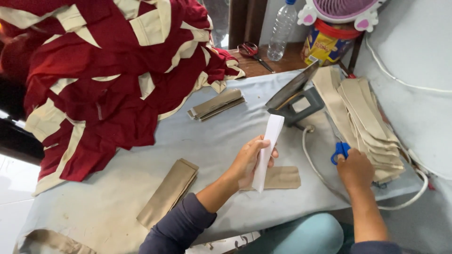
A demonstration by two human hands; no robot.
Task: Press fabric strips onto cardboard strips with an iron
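The right hand (pixel 355 169) covers most of the scissors' (pixel 339 149) blue handle. The garment pile (pixel 103 70) and fan (pixel 339 9) run off the top edge.

A round tub (pixel 325 43) with yellow printed sides and a red lid stands on the wooden ledge at the far edge of the table, under a pink fan. Just left of it stands a clear plastic bottle (pixel 282 29), seemingly unlabelled, with a blue cap.

A grey-covered table (pixel 141 155) carries red-and-cream garments (pixel 108 61), 3 tan strip stacks (pixel 168 193), an iron (pixel 296 96) and its cord (pixel 313 160).
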